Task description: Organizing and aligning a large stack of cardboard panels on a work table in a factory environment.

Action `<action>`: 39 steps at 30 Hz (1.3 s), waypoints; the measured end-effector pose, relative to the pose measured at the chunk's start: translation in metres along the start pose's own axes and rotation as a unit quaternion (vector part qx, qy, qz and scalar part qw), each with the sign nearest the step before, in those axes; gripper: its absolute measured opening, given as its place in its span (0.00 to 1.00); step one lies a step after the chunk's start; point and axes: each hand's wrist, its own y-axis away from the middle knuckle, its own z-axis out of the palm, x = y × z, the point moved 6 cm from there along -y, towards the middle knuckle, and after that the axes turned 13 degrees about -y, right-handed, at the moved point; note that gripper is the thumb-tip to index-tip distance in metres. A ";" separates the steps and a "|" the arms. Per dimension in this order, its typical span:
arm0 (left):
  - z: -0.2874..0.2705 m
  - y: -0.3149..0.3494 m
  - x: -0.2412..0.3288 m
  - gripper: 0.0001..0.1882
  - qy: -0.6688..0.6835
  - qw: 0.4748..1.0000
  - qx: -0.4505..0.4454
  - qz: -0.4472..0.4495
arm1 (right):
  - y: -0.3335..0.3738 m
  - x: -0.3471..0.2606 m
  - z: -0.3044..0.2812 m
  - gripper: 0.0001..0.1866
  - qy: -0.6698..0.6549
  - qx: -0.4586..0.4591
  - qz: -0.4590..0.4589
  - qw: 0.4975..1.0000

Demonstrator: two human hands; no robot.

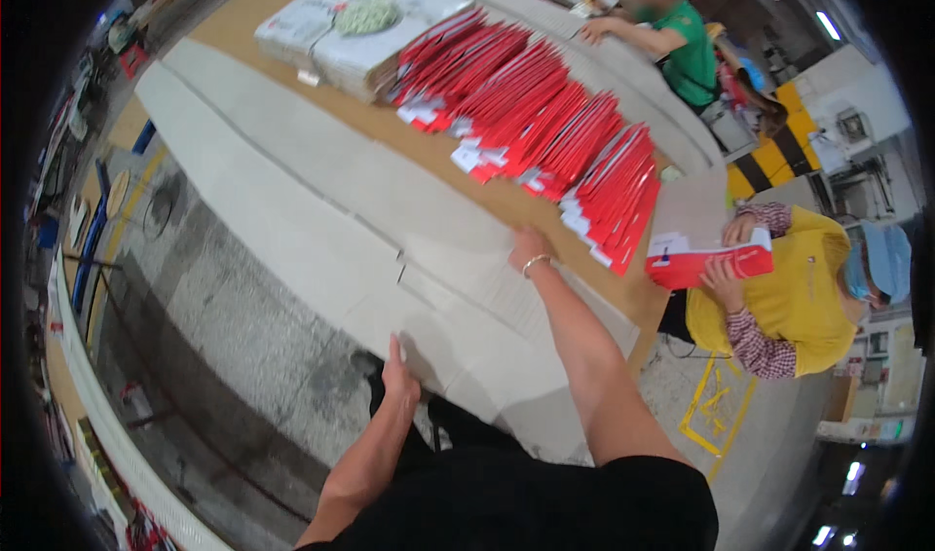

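One pale board [375,196] on the desk [229,27] seemed light, bendable, best held by its edges, left hand [398,381] at the near one, right hand [529,249] atop, whether either grip was closed I couldn't tell.

I see the left forearm [360,459] slanting up from the lower edge, the left hand [399,381] below and left of centre, one digit pointing upward. The right arm [596,366] stretches farther, up and leftward; the right hand [529,245], palm down, sits just right of centre.
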 end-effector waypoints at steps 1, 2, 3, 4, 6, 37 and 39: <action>0.011 0.000 -0.004 0.30 -0.013 1.000 0.000 -0.021 | 0.003 0.027 -0.006 0.24 -0.039 0.060 -0.047 0.996; -0.014 -0.014 -0.012 0.31 -0.003 1.000 -0.006 -0.005 | 0.008 0.022 -0.011 0.25 -0.097 0.078 -0.026 0.992; -0.029 -0.013 -0.020 0.31 0.001 1.000 -0.003 -0.001 | 0.017 0.022 -0.010 0.25 -0.151 0.086 0.001 0.985; -0.043 -0.009 -0.031 0.33 -0.019 0.999 0.018 -0.038 | 0.032 0.025 -0.017 0.24 -0.121 0.107 0.038 0.986; -0.046 0.002 -0.048 0.35 -0.040 0.996 0.027 -0.077 | 0.060 0.050 -0.030 0.22 -0.037 0.116 0.096 0.988; -0.065 -0.063 0.153 0.32 -0.217 0.911 0.296 0.188 | -0.081 -0.121 0.001 0.29 -0.072 -0.039 0.028 0.996; -0.060 -0.070 0.161 0.32 -0.191 0.925 0.263 0.197 | -0.098 -0.128 0.001 0.28 -0.075 -0.034 0.019 0.996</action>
